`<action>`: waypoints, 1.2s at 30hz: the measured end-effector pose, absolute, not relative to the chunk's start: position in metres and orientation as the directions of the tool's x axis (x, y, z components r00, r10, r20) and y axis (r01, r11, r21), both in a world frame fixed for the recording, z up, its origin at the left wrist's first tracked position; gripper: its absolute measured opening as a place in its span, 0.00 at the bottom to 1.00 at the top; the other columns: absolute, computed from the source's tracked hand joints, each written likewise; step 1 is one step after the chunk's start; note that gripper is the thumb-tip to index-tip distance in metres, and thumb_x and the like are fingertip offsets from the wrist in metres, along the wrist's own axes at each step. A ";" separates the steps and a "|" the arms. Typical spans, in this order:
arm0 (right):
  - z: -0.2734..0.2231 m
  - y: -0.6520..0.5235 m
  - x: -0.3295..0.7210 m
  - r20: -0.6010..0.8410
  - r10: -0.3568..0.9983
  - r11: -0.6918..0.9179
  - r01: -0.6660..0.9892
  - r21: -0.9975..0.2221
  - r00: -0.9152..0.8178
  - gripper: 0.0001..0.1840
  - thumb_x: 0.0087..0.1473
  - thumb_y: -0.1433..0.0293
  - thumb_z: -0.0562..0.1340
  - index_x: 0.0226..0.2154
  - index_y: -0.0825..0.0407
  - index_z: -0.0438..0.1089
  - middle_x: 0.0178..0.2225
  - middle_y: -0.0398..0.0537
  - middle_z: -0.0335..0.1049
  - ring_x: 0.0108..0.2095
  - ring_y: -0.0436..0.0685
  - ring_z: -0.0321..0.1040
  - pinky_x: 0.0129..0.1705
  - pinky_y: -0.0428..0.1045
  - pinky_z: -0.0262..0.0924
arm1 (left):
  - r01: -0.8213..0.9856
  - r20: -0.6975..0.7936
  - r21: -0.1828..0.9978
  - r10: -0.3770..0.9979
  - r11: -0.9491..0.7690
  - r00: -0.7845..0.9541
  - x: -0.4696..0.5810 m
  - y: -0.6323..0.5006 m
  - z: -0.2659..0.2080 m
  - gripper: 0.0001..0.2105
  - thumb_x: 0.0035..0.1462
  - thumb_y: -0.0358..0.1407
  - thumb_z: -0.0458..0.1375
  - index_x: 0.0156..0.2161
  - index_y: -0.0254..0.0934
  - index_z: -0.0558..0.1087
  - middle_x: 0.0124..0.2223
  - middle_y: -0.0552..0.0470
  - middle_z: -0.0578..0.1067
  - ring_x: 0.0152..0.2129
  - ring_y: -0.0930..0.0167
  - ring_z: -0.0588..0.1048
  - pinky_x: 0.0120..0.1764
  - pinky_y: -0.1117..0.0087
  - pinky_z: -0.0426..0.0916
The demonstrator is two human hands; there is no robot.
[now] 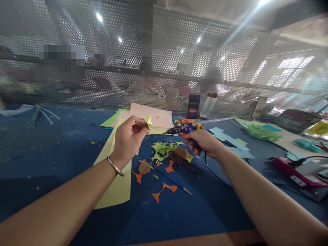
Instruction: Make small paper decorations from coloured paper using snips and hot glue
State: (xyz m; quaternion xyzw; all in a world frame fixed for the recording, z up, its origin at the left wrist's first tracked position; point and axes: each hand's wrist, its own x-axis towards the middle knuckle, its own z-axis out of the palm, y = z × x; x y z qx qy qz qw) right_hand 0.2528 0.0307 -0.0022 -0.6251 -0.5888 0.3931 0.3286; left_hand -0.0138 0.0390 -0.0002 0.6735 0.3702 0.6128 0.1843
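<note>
My left hand [132,136] pinches a small curled piece of pale yellow paper [149,122] between thumb and fingertips, above the table. Wrapped round the handle of a dark blue hot glue gun [183,128] is my right hand [203,142]. The gun's nozzle points left towards the yellow piece, with a gap between them. A black cord hangs from its handle. Below the hands lie green paper scraps [162,149], orange paper scraps [169,166], a round wooden disc [144,167] and a thin blue stick with a pale tip [176,181].
A long yellow paper sheet [115,188] lies under my left forearm, with a pale pink sheet [153,114] behind. To the right are light blue papers [230,138] and a magenta power strip [289,172] with cords. A perforated metal screen [164,44] borders the blue table's back.
</note>
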 end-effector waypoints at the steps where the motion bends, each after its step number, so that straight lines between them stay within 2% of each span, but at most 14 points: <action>1: -0.005 0.033 0.254 -0.125 0.992 -0.112 0.503 -0.857 0.007 0.14 0.57 0.63 0.57 0.24 0.53 0.67 0.14 0.42 0.66 0.10 0.48 0.58 0.12 0.44 0.53 | 0.265 0.694 0.695 0.720 -0.668 -0.008 -0.013 0.038 0.000 0.05 0.52 0.28 0.64 0.33 0.39 0.73 0.33 0.55 0.79 0.29 0.71 0.79 0.34 0.70 0.76; 4: -0.012 0.038 0.257 -0.147 0.988 -0.143 0.606 -0.782 0.044 0.18 0.58 0.60 0.58 0.21 0.52 0.67 0.13 0.44 0.66 0.10 0.50 0.59 0.13 0.45 0.51 | 0.227 0.693 0.694 0.720 -0.683 0.049 -0.012 0.038 -0.002 0.05 0.52 0.28 0.63 0.34 0.39 0.72 0.33 0.54 0.79 0.29 0.72 0.79 0.34 0.70 0.76; 7: -0.012 0.039 0.262 -0.071 0.994 -0.106 0.726 -0.679 0.079 0.22 0.55 0.58 0.63 0.15 0.51 0.65 0.11 0.44 0.63 0.12 0.51 0.59 0.16 0.45 0.48 | 0.207 0.673 0.708 0.734 -0.675 0.094 -0.012 0.039 -0.004 0.05 0.53 0.29 0.63 0.35 0.39 0.73 0.34 0.53 0.79 0.29 0.71 0.79 0.34 0.69 0.76; 9: -0.007 0.035 0.262 0.038 0.993 -0.065 0.787 -0.613 0.111 0.21 0.53 0.58 0.66 0.15 0.50 0.64 0.13 0.43 0.62 0.16 0.51 0.60 0.19 0.45 0.44 | 0.214 0.669 0.708 0.736 -0.673 0.102 -0.012 0.039 -0.006 0.05 0.54 0.30 0.63 0.36 0.39 0.73 0.34 0.53 0.79 0.29 0.71 0.79 0.34 0.69 0.75; 11: -0.002 0.027 0.255 0.191 0.974 0.002 0.838 -0.546 0.122 0.16 0.53 0.58 0.66 0.21 0.50 0.68 0.19 0.44 0.67 0.20 0.51 0.61 0.22 0.46 0.42 | 0.237 0.669 0.704 0.737 -0.670 0.098 -0.012 0.039 -0.006 0.04 0.54 0.30 0.63 0.36 0.39 0.73 0.33 0.53 0.78 0.29 0.71 0.78 0.33 0.69 0.75; 12: 0.000 0.023 0.250 0.316 0.946 0.086 0.884 -0.459 0.071 0.14 0.54 0.58 0.65 0.24 0.49 0.70 0.22 0.44 0.69 0.22 0.52 0.62 0.23 0.46 0.43 | 0.248 0.667 0.703 0.739 -0.667 0.095 -0.012 0.039 -0.007 0.04 0.54 0.30 0.63 0.35 0.39 0.73 0.32 0.53 0.78 0.29 0.71 0.78 0.32 0.70 0.74; 13: 0.001 0.017 0.243 0.383 0.924 0.179 0.902 -0.393 -0.016 0.12 0.54 0.59 0.64 0.26 0.49 0.71 0.23 0.44 0.70 0.23 0.53 0.63 0.24 0.47 0.45 | 0.256 0.665 0.703 0.741 -0.664 0.096 -0.012 0.039 -0.007 0.04 0.54 0.30 0.62 0.36 0.38 0.73 0.32 0.53 0.78 0.29 0.71 0.78 0.32 0.70 0.74; 14: 0.001 0.012 0.235 0.388 0.912 0.289 0.881 -0.376 -0.134 0.10 0.55 0.61 0.63 0.28 0.49 0.72 0.24 0.44 0.71 0.25 0.52 0.64 0.26 0.47 0.49 | 0.258 0.663 0.703 0.742 -0.663 0.098 -0.011 0.039 -0.007 0.04 0.54 0.29 0.62 0.35 0.38 0.73 0.32 0.53 0.77 0.29 0.71 0.78 0.32 0.70 0.74; 16: -0.002 0.004 0.218 0.339 0.879 0.459 0.785 -0.416 -0.335 0.06 0.56 0.66 0.62 0.30 0.50 0.74 0.27 0.43 0.72 0.27 0.51 0.66 0.28 0.47 0.54 | 0.256 0.666 0.700 0.739 -0.667 0.106 -0.011 0.039 -0.007 0.04 0.54 0.28 0.62 0.35 0.38 0.73 0.32 0.53 0.77 0.29 0.71 0.78 0.32 0.70 0.73; 18: -0.008 -0.002 0.205 0.277 0.831 0.556 0.717 -0.420 -0.483 0.05 0.55 0.72 0.62 0.34 0.51 0.76 0.31 0.44 0.74 0.29 0.51 0.68 0.31 0.46 0.58 | 0.256 0.670 0.694 0.734 -0.673 0.112 -0.011 0.039 -0.007 0.04 0.54 0.28 0.61 0.35 0.38 0.72 0.32 0.53 0.77 0.29 0.71 0.77 0.33 0.70 0.73; 20: -0.015 -0.003 0.198 0.259 0.796 0.604 0.692 -0.395 -0.547 0.08 0.55 0.74 0.62 0.37 0.53 0.76 0.33 0.46 0.74 0.30 0.51 0.68 0.32 0.46 0.59 | 0.263 0.671 0.691 0.733 -0.673 0.112 -0.010 0.039 -0.007 0.04 0.54 0.28 0.61 0.35 0.38 0.72 0.32 0.53 0.76 0.29 0.72 0.77 0.33 0.70 0.73; 28: -0.027 0.004 0.194 0.267 0.751 0.660 0.697 -0.282 -0.603 0.09 0.58 0.73 0.61 0.40 0.52 0.76 0.40 0.51 0.76 0.40 0.58 0.72 0.41 0.51 0.66 | 0.248 0.665 0.695 0.734 -0.675 0.137 -0.007 0.039 -0.010 0.04 0.53 0.29 0.62 0.34 0.38 0.72 0.32 0.53 0.76 0.29 0.72 0.76 0.32 0.70 0.73; 36: -0.029 0.004 0.189 0.279 0.720 0.691 0.690 -0.213 -0.635 0.09 0.59 0.72 0.62 0.41 0.49 0.76 0.40 0.50 0.75 0.40 0.59 0.73 0.39 0.52 0.66 | 0.259 0.657 0.694 0.738 -0.672 0.153 -0.008 0.039 -0.010 0.03 0.54 0.30 0.61 0.35 0.39 0.73 0.34 0.51 0.78 0.30 0.70 0.77 0.34 0.68 0.74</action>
